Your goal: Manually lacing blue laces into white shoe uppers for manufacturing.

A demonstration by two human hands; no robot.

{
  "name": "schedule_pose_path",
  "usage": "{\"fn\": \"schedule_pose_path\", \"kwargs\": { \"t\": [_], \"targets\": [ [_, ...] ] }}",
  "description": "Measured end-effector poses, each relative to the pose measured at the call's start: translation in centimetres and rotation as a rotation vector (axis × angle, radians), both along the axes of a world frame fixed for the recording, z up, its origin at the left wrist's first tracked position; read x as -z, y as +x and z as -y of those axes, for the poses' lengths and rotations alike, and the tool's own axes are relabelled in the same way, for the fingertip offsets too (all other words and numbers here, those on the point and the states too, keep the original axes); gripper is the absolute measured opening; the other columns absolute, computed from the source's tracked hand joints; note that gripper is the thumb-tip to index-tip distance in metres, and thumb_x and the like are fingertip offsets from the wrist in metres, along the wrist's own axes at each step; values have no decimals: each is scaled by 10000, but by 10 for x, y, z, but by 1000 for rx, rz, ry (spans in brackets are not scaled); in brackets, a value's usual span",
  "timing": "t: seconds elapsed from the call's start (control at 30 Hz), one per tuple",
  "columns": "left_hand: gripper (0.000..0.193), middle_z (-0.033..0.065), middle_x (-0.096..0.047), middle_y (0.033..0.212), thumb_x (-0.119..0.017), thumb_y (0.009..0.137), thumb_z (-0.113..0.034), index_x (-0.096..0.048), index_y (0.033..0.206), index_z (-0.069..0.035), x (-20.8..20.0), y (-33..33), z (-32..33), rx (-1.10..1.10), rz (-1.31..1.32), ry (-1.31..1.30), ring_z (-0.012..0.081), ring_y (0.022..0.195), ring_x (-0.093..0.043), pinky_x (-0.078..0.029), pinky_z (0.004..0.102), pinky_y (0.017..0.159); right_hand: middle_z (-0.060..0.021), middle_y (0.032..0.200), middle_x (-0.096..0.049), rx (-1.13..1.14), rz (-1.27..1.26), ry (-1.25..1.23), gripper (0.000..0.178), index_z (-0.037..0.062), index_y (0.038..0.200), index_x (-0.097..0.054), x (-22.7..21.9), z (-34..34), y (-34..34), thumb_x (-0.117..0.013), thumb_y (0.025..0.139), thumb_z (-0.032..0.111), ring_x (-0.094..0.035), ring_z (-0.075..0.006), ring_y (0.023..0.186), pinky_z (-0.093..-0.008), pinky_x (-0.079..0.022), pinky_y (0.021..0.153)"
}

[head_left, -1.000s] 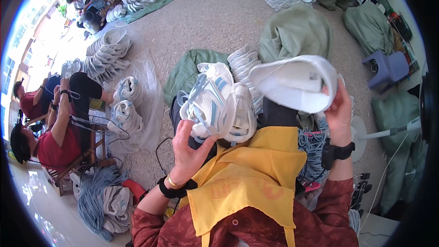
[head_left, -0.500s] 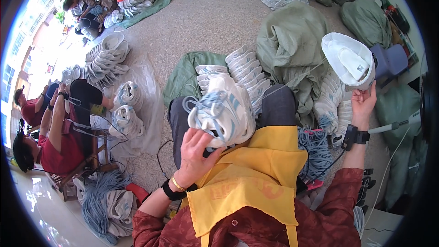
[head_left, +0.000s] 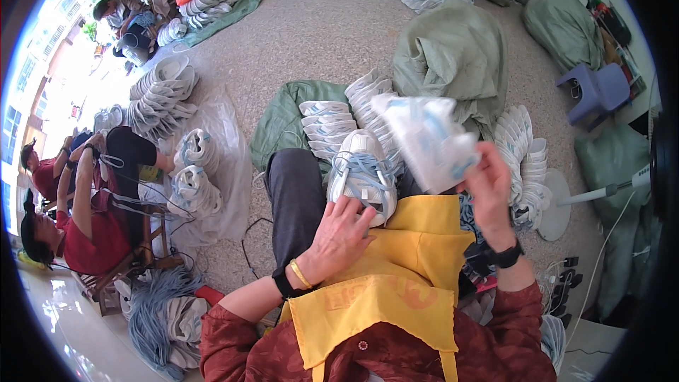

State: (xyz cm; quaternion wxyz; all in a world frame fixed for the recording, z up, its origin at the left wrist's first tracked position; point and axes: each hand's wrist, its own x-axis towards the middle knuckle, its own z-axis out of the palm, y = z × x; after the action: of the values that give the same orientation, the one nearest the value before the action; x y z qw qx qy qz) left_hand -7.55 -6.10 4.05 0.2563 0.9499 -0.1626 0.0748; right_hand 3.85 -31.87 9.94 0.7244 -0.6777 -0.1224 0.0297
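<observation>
In my lap sits a white shoe upper (head_left: 362,147) with light-blue laces threaded across its front. My left hand (head_left: 339,235) is closed on its near end, fingers at the opening. To its right, my right hand (head_left: 489,194) pinches the edge of another white shoe upper (head_left: 423,140) with light-blue stripes, raised above my right thigh and smeared by motion. A yellow apron (head_left: 396,304) covers my lap. Just beyond my knees stand nested stacks of white uppers (head_left: 327,127), partly on a green cloth sack (head_left: 279,117).
More stacked uppers (head_left: 513,145) and a round-based stand (head_left: 556,209) are at the right, near a purple stool (head_left: 600,92). A large green sack (head_left: 449,49) lies ahead. Blue laces (head_left: 159,311) hang at lower left. Co-workers in red (head_left: 95,237) sit at the left.
My right hand has swung left and inward from the far right, turning its upper so the striped side shows. My left hand has moved right and slightly down; the laced upper has tilted.
</observation>
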Motion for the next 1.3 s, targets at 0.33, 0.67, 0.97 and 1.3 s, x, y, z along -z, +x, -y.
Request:
{"fn": "schedule_pose_path", "kwargs": {
  "t": [0.33, 0.67, 0.97, 1.3],
  "targets": [
    [288, 152, -647, 1174, -766, 843, -38, -588, 1064, 15, 10, -17, -59, -488, 35, -557, 302, 1040, -607, -517, 374, 872, -115, 925, -700, -469, 540, -601, 264, 49, 1068, -649, 51, -61, -53, -808, 875, 134, -697, -247, 674, -375, -553, 612],
    [339, 169, -614, 1243, -764, 799, 22, -588, 1088, -5, 0, 11, -29, -196, 138, -392, 339, 1084, -598, -525, 376, 852, -93, 986, -615, -243, 376, -600, 282, 25, 983, -614, 44, -48, -51, -844, 835, 96, -666, -200, 689, -326, -540, 613],
    [284, 195, -563, 1155, -716, 802, 53, -544, 1024, 6, 8, -10, -28, -250, 6, -328, 391, 1077, -562, -471, 448, 936, -127, 1094, -545, -369, 441, -606, 325, 8, 1023, -562, 71, -51, -59, -797, 889, 187, -640, -349, 881, -417, -545, 738],
    [272, 196, -527, 1134, -700, 806, 51, -510, 997, 12, 5, -8, -17, -260, -25, -254, 373, 1050, -539, -445, 436, 932, -118, 1009, -618, -316, 173, -256, 180, -11, 989, -625, 74, -28, -57, -759, 915, 85, -695, -267, 849, -337, -573, 708]
  ]
}}
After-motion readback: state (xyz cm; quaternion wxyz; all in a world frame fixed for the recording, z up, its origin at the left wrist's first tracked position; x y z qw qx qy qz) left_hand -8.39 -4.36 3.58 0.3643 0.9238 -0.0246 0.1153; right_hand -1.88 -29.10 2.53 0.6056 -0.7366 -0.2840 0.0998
